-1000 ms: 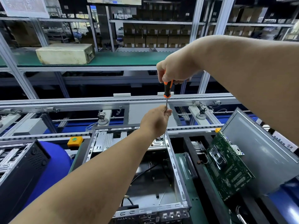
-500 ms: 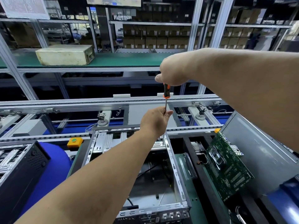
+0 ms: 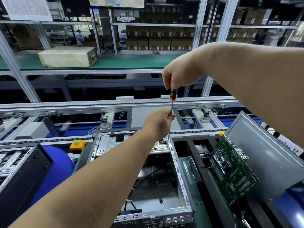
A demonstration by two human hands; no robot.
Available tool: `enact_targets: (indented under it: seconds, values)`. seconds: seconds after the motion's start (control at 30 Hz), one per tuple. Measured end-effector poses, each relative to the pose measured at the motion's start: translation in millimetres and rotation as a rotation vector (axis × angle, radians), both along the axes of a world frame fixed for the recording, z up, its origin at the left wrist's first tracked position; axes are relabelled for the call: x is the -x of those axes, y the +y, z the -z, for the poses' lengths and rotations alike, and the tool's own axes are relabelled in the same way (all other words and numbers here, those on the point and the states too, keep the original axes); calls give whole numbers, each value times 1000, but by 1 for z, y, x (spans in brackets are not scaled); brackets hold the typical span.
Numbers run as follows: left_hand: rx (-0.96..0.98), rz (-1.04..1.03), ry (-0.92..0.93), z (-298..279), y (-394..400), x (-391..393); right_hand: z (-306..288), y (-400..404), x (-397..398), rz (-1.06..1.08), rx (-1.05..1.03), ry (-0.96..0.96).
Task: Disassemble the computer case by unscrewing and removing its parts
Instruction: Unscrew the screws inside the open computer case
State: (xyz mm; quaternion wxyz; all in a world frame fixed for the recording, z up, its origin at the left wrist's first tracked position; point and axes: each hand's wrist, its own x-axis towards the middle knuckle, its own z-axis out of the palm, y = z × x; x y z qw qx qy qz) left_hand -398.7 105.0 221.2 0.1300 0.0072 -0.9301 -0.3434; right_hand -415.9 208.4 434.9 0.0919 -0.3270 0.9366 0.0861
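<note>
Your right hand (image 3: 181, 76) gripped the orange-and-black handle of a screwdriver (image 3: 172, 94), fingers curled around it from above, while your left hand (image 3: 158, 123) pinched the thin metal shaft lower down between thumb and fingertips. The tool stood nearly upright over the far right corner of the open computer case (image 3: 179, 170), its tip reaching down to the silver frame there; whether it sat in a screw head was too small to tell. The case lay on the table directly below your forearms, its top open, loose black cables showing on its bare metal floor and a row of ports along its near edge. To the right of it a green motherboard (image 3: 233, 171) leaned tilted against a grey side panel (image 3: 266, 155), which itself stood at a slant. A second, black case (image 3: 21, 171) sat at the left edge, beside a blue surface. A yellow button box with a green cap (image 3: 77, 144) stood on the conveyor rail just beyond the left corner of the open case. On the green shelf behind the conveyor rested a yellowed beige box (image 3: 67, 56).
</note>
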Motion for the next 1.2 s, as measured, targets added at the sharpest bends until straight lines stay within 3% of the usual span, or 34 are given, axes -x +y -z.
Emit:
enact_targets:
  seconds: [0.23,0.4,0.7,1.0,1.2]
  values:
    - [20,-55,74,4,4,2,23,-3,4,-33,23,359]
    - [21,-91,109,6,4,4,27,-5,5,-20,19,454]
    - [13,-91,117,8,4,4,24,-2,8,-45,84,341]
    - [-17,-111,101,11,1,4,17,-2,5,-94,115,110]
    - [-25,-131,66,13,2,4,26,-1,1,-94,209,126]
